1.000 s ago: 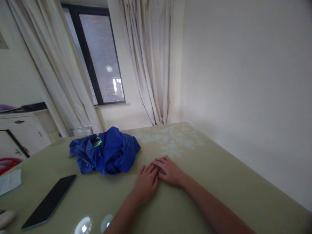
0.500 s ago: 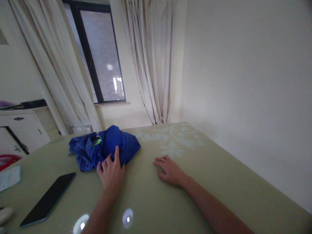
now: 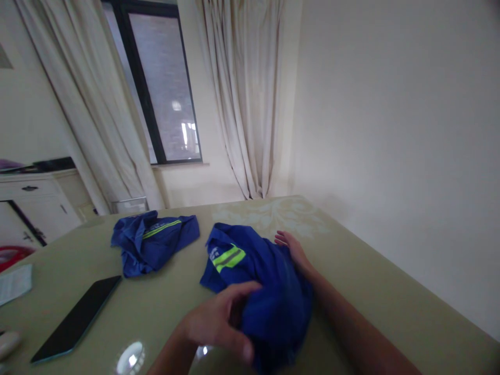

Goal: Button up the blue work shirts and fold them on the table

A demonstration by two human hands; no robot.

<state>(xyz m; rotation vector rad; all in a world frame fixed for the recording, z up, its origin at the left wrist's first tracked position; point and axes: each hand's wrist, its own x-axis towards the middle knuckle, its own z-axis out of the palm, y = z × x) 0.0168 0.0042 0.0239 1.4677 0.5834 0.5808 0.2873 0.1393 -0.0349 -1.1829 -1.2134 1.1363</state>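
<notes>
A crumpled blue work garment [image 3: 265, 281] lies bunched on the table between my hands, with a yellow-green and grey reflective strip facing up. My left hand [image 3: 222, 320] is curled against its near left side, thumb and forefinger around a fold; the other fingers are hidden. On the far right side of the cloth, my right hand [image 3: 295, 252] rests with fingers stretched out, partly covered by the garment. A second blue garment [image 3: 152, 245] with a thin yellow-green stripe lies crumpled farther left, apart from both hands.
A dark flat tablet-like object [image 3: 78, 320] lies on the green table [image 3: 175, 291] at left. Near the left edge are a white paper [image 3: 15, 284], a pale rounded object [image 3: 8, 344] and something red [image 3: 15, 256]. A wall [image 3: 398, 156] borders the table's right side.
One blue garment has come away from the pile toward me and to the right. My left hand has moved right and nearer with it; my right hand has shifted slightly right and farther away.
</notes>
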